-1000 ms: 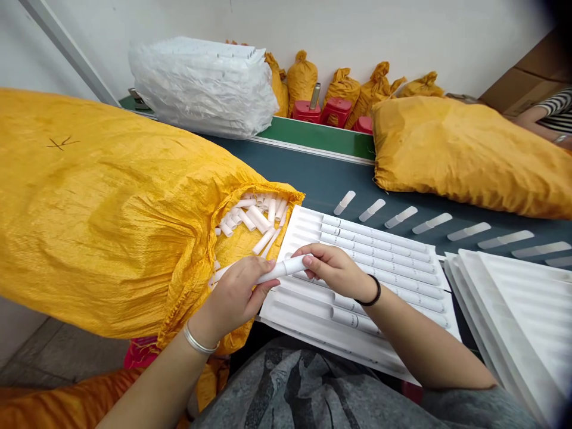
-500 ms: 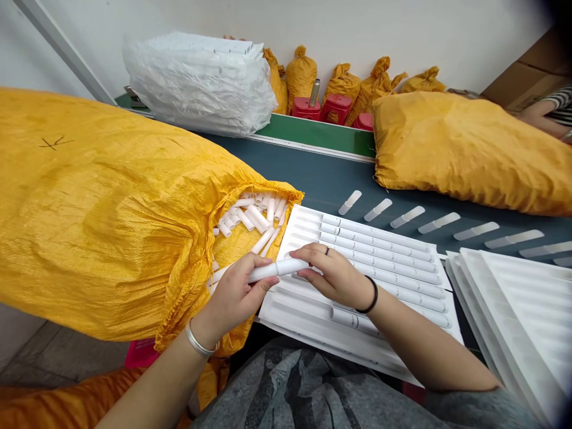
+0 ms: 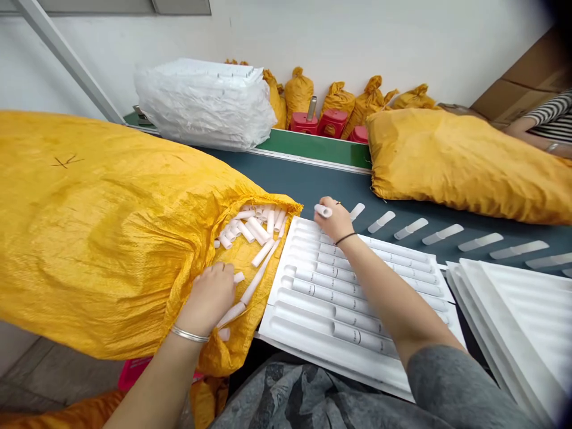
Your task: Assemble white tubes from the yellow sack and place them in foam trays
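Your right hand (image 3: 333, 221) is stretched past the far edge of the white grooved tray (image 3: 286, 310), fingers clamped on a short white tube (image 3: 322, 210). The tube sits just above the dark counter (image 3: 313, 179), at the near end of a spaced row of tubes (image 3: 411, 228), so this looks like the setting-down step. Your left hand (image 3: 210, 295) lies palm down in the mouth of the yellow sack (image 3: 111, 226), fingers curled among the loose tubes (image 3: 250, 229); whether it grips one cannot be told.
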Action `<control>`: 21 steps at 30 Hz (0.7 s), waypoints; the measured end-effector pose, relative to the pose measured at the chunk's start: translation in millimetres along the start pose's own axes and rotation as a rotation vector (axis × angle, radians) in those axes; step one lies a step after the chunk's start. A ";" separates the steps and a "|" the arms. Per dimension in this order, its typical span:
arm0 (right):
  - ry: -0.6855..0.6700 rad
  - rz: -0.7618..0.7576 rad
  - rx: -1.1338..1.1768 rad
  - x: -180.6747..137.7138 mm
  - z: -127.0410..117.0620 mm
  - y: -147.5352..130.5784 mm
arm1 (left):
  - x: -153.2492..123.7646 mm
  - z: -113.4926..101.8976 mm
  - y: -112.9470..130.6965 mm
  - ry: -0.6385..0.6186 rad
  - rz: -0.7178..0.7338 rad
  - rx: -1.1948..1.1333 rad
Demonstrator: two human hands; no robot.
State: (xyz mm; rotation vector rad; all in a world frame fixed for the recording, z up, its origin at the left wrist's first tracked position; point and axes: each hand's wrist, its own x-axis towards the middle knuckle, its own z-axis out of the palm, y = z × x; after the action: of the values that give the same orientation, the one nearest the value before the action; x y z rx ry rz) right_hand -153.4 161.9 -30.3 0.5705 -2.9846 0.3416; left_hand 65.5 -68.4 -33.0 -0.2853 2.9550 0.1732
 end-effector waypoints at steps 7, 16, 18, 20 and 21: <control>-0.283 0.203 -0.047 43.4 4.9 19.8 | 9.9 12.9 -14.0 -0.039 -0.066 0.067; -0.366 -0.241 -0.095 -94.5 -12.3 -34.1 | 3.4 5.5 4.4 0.434 0.279 -0.672; -0.377 -0.303 -0.097 -116.0 -3.1 -37.4 | 1.6 4.3 13.3 0.460 0.325 -0.740; -0.359 -0.327 -0.091 -122.2 1.4 -34.8 | 0.5 3.3 19.9 0.475 0.353 -0.774; -0.344 -0.328 -0.085 -121.5 1.0 -32.3 | 0.1 2.9 22.1 0.476 0.361 -0.784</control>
State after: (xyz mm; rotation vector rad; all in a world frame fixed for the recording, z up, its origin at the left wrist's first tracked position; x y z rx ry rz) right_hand -28.7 175.4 -39.7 1.1968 -3.1176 0.0973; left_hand 61.4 -46.5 -33.6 0.1532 3.2016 1.5051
